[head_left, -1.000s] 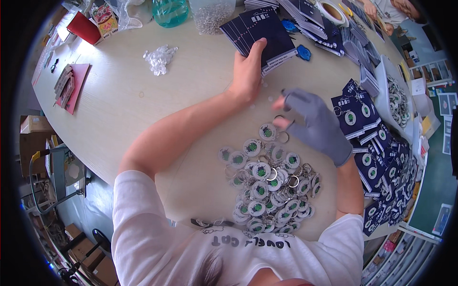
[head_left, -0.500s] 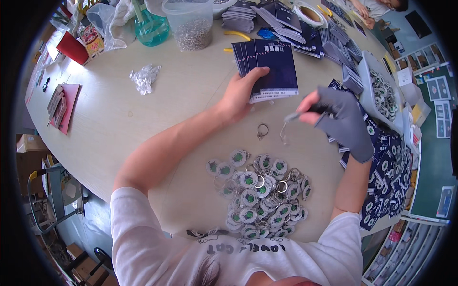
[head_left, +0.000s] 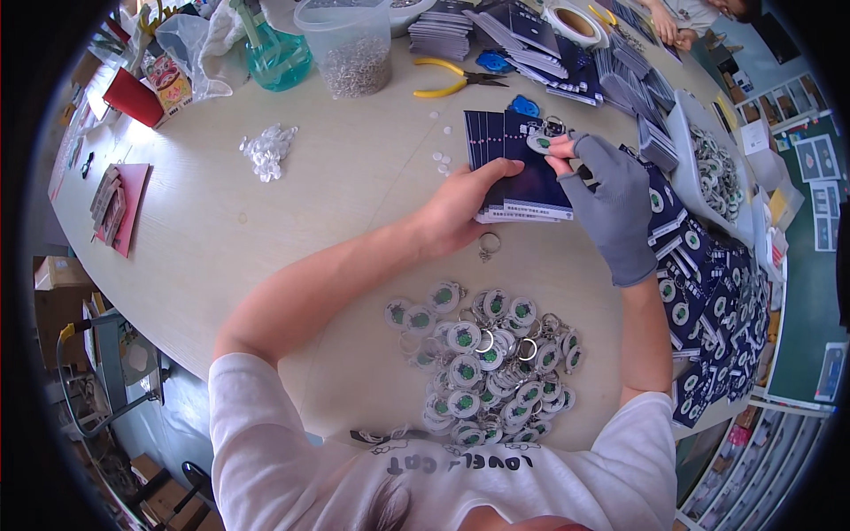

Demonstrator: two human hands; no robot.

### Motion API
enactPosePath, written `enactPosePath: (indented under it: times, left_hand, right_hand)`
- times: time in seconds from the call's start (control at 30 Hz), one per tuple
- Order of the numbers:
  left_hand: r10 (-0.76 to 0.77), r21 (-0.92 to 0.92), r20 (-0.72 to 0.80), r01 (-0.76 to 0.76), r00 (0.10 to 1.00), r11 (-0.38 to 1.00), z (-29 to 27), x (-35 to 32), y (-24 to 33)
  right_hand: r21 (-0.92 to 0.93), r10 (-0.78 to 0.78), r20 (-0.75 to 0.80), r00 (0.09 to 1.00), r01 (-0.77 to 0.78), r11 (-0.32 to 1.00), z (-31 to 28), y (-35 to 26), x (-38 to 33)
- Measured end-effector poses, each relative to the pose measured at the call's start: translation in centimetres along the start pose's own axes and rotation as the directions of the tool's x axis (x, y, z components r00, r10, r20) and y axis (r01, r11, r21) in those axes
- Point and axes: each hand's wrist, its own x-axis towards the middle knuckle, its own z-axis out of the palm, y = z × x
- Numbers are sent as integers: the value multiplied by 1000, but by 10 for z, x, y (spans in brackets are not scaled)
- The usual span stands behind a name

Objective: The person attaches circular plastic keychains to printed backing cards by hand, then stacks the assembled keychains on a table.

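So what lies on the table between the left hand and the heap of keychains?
In the head view, a lone metal key ring lies on bare tabletop between the left hand and the keychain heap.

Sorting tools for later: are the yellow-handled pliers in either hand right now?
No. The yellow-handled pliers lie on the table, apart from the left hand and gloved right hand, both at the dark cards.

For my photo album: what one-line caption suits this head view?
Left hand steadies a stack of dark cards while the gloved right hand brings a keyring badge to it, a badge pile nearby.
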Motion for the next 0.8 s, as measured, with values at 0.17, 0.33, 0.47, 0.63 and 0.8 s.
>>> enactPosePath:
  times: [0.17, 0.33, 0.47, 0.63, 0.8]
  left_hand:
    - [35, -37, -9, -35, 999, 999, 3, -2, 0]
    - [110, -53, 11, -109, 994, 993, -1, -5, 1]
    - [182, -41, 8, -182, 983, 982, 4, -10, 0]
    - [198, -28, 35, -197, 980, 980, 7, -10, 0]
    - [201, -51, 41, -199, 979, 979, 5, -11, 1]
  right_hand:
    - [-135, -92, 17, 996, 94, 986, 3, -7, -4]
    - [-295, -242, 26, 970, 238, 925, 1, -17, -7]
    - [-359, -307, 25, 951, 295, 886, -2, -16, -10]
    - [-396, -323, 16, 946, 303, 867, -5, -19, -12]
    - [-417, -327, 34, 945, 310, 854, -9, -24, -10]
